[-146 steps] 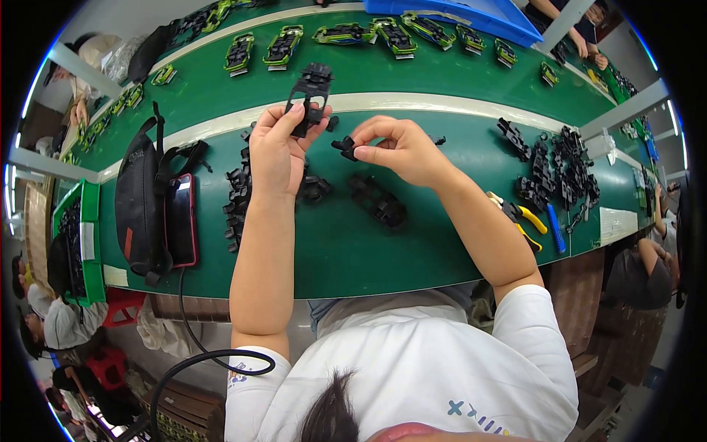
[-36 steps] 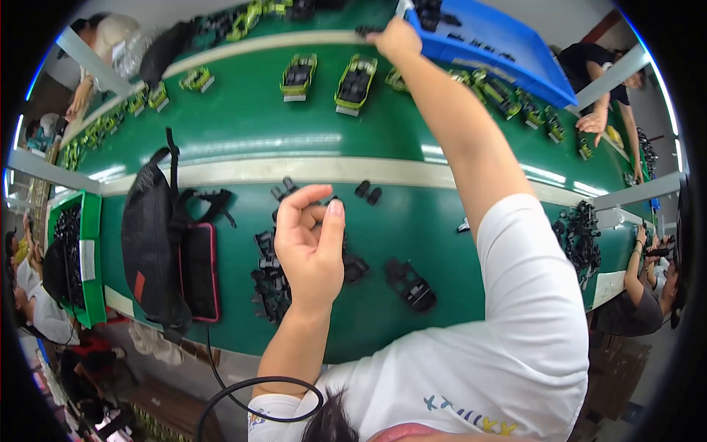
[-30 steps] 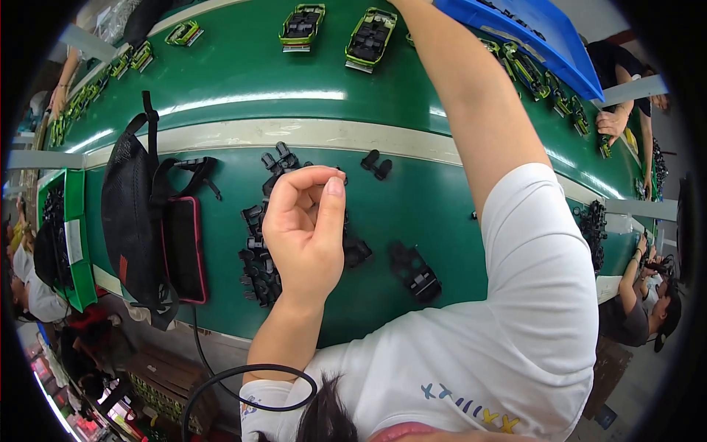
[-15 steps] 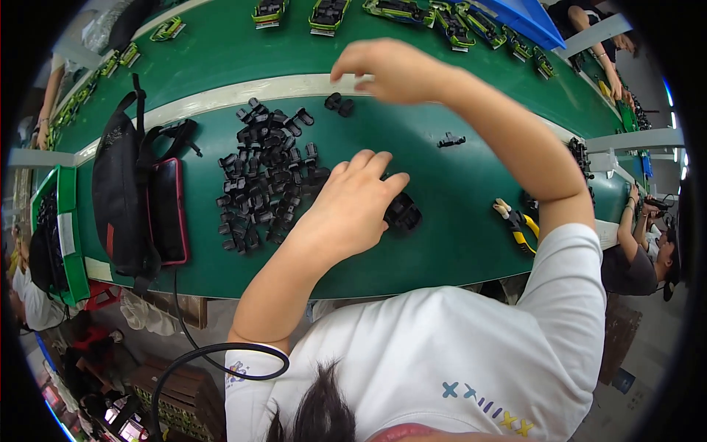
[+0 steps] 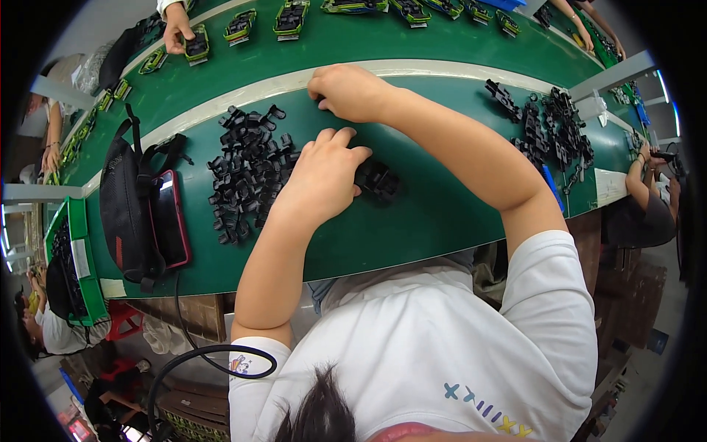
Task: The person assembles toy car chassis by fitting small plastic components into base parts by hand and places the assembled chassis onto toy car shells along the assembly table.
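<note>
My right hand [image 5: 352, 92] is near the pale strip, its fingers curled in. A dark bit of a black plastic part [image 5: 322, 104] shows at its fingertips; the rest is hidden. Closer to me, my left hand [image 5: 320, 177] is bent over the green table [image 5: 412, 228], fingers curled downward, and its palm is out of sight. A few black plastic parts [image 5: 381, 182] lie just right of its thumb and forefinger. On its other side spreads a heap of small black plastic clips [image 5: 247, 162].
A black bag [image 5: 125, 199] and a red-edged phone [image 5: 171, 221] lie at the left. Another heap of black parts [image 5: 556, 129] lies at the right, near a blue-handled tool [image 5: 552, 188]. Beyond the strip [image 5: 243, 96], a co-worker's hand [image 5: 177, 28] touches one of several green-and-black assemblies [image 5: 291, 18].
My right hand has come left and lower, closing over the black part that lay beside it. The view has shifted; the pliers no longer show. A co-worker's hand has appeared at the far left.
</note>
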`<action>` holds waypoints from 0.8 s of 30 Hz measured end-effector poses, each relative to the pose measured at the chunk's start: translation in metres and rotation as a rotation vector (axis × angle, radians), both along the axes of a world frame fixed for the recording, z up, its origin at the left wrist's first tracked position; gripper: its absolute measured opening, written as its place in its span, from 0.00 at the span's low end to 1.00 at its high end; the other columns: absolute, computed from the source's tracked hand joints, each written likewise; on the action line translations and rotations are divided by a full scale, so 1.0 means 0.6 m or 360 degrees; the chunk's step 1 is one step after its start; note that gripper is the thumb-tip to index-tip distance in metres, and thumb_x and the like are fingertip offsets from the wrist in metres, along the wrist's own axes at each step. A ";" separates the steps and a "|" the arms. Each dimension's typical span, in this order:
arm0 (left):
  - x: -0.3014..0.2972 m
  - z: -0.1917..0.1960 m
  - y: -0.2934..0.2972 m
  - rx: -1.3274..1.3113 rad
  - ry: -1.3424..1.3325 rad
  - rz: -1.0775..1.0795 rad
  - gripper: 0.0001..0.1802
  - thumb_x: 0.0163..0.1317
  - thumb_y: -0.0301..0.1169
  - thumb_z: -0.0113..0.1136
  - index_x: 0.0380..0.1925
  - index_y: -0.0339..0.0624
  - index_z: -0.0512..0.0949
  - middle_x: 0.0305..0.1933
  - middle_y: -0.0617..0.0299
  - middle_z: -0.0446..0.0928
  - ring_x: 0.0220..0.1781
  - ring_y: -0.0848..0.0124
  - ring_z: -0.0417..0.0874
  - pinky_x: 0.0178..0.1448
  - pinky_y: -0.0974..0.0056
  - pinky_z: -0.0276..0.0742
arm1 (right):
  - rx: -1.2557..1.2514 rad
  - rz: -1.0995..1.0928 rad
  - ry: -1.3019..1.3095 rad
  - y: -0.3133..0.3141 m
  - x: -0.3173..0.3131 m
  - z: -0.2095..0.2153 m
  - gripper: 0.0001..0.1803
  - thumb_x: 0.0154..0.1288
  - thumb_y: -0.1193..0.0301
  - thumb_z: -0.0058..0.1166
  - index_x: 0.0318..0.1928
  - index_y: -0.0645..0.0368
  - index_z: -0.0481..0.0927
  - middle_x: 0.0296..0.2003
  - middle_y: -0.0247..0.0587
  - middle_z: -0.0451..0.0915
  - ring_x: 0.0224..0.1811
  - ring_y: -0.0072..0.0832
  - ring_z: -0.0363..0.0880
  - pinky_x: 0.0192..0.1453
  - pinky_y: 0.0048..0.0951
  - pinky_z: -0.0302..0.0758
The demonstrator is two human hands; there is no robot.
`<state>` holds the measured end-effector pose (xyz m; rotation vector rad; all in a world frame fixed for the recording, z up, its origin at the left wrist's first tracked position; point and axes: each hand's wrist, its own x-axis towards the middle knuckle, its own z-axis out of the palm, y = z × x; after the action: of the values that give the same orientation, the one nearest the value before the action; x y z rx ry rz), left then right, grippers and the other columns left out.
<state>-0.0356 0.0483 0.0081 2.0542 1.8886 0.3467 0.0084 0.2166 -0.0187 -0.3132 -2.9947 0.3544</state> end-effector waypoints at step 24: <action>0.030 0.002 0.029 0.0790 -0.0788 0.0578 0.15 0.57 0.30 0.59 0.44 0.37 0.75 0.32 0.53 0.77 0.33 0.63 0.81 0.35 0.64 0.78 | -0.2197 -0.0818 0.1353 -0.031 0.229 0.040 0.11 0.58 0.70 0.61 0.38 0.64 0.80 0.34 0.39 0.81 0.34 0.24 0.80 0.39 0.22 0.77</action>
<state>-0.0174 0.0655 0.0096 1.6360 1.9632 1.3920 0.1457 0.1977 0.0051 -0.7225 -1.3738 1.8083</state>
